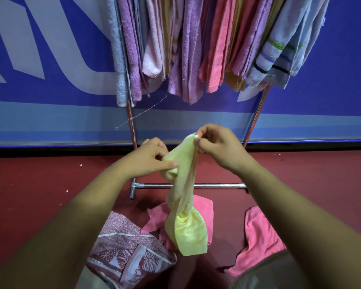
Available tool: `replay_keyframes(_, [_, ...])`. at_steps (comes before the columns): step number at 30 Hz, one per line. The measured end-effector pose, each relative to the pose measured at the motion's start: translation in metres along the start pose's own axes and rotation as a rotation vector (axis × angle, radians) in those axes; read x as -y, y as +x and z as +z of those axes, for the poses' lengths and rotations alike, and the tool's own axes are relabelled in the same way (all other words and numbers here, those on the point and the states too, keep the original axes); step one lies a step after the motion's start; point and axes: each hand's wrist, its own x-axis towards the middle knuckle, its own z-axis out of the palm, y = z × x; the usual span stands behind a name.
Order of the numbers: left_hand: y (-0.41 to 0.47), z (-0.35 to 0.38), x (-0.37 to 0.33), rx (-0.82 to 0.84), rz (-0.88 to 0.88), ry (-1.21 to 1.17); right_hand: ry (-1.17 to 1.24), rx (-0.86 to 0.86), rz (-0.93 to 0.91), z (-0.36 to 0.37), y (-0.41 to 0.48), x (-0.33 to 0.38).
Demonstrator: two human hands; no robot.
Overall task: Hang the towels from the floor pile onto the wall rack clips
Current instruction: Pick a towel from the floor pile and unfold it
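Apparently both hands, left hand (152, 158) and right hand (219, 147), grip yellow towel (183, 184).

Pale yellow towel (186, 230), pink towels (258, 236) and a maroon cloth (129, 253) printed with white leaves, on a dark red floor (40, 184). Hanging towels (191, 49): purple, pink, peach, one white with green, blue and black stripes. Blue wall (346, 80), pale grey lettering.
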Motion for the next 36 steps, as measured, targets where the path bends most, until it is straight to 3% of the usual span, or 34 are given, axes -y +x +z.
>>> replay_keyframes(3, [-0.003, -0.013, 0.01, -0.075, -0.043, 0.03, 0.071, -0.205, 0.023, -0.014, 0.006, -0.002])
replay_keyframes(7, [-0.001, -0.028, -0.002, -0.368, 0.032, -0.184, 0.067, -0.429, 0.058, -0.023, 0.01, -0.011])
replay_keyframes(11, [-0.002, -0.026, -0.024, -0.339, 0.052, -0.534, 0.237, -0.484, 0.143, -0.023, 0.013, -0.016])
replay_keyframes(13, [-0.003, -0.028, -0.027, -0.396, 0.035, -0.583, 0.311, -0.482, 0.154, -0.028, 0.013, -0.016])
replay_keyframes(16, [-0.004, -0.032, -0.024, -0.469, 0.001, -0.476, 0.262, -0.478, 0.152, -0.032, 0.008, -0.012])
replay_keyframes(23, [-0.01, -0.086, -0.072, -0.462, -0.01, -0.401, 0.231, -0.436, 0.087, -0.054, 0.016, 0.054])
replay_keyframes(25, [-0.02, -0.115, -0.106, -0.394, 0.077, -0.58, 0.508, -0.354, 0.008, -0.066, 0.017, 0.099])
replay_keyframes(27, [-0.03, -0.137, -0.137, -0.247, 0.187, -0.915, 0.799, -0.131, -0.015, -0.084, 0.012, 0.14])
replay_keyframes(28, [-0.035, -0.147, -0.149, -0.215, 0.222, -0.98, 0.819, -0.032, 0.003, -0.093, 0.009, 0.155])
replay_keyframes(30, [-0.039, -0.159, -0.162, -0.243, 0.209, -0.819, 0.616, 0.026, 0.021, -0.103, 0.006, 0.172])
replay_keyframes(33, [-0.037, -0.173, -0.163, -0.44, 0.088, -0.369, 0.149, -0.285, -0.019, -0.105, 0.004, 0.183])
replay_keyframes(36, [-0.034, -0.183, -0.166, -0.556, 0.117, -0.321, 0.12, -0.447, -0.093, -0.106, -0.003, 0.192])
